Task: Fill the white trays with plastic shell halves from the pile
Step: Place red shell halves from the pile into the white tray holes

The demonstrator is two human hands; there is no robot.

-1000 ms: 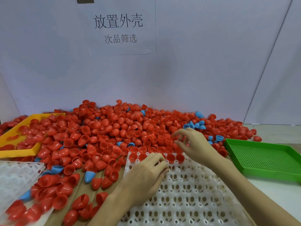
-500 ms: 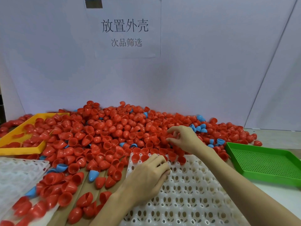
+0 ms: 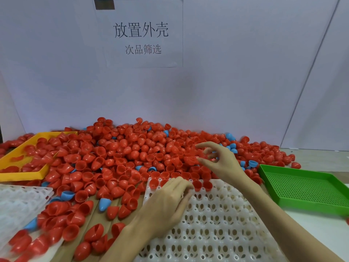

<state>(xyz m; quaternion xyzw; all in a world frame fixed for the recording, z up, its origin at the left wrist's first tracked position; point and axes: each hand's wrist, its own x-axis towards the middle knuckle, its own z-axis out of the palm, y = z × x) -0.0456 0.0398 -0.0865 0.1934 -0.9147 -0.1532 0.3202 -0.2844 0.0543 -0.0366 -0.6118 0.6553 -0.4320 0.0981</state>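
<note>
Both hands blur: right hand (image 3: 217,159) pinches a red shell (image 3: 190,160), left hand's (image 3: 170,201) curled fingers hide their contents.

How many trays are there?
4: middle white tray in front, left white tray at the left edge, yellow tray behind it, green tray on the right.

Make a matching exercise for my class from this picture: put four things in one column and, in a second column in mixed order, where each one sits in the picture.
Things
1. green tray
2. yellow tray
3. paper sign
4. left hand

Places
A. on the wall above the pile
B. resting on the white tray in front
C. at the right, with no shells in it
D. at the left, with red shells spilling into it

Pairs: 1-C, 2-D, 3-A, 4-B
</note>
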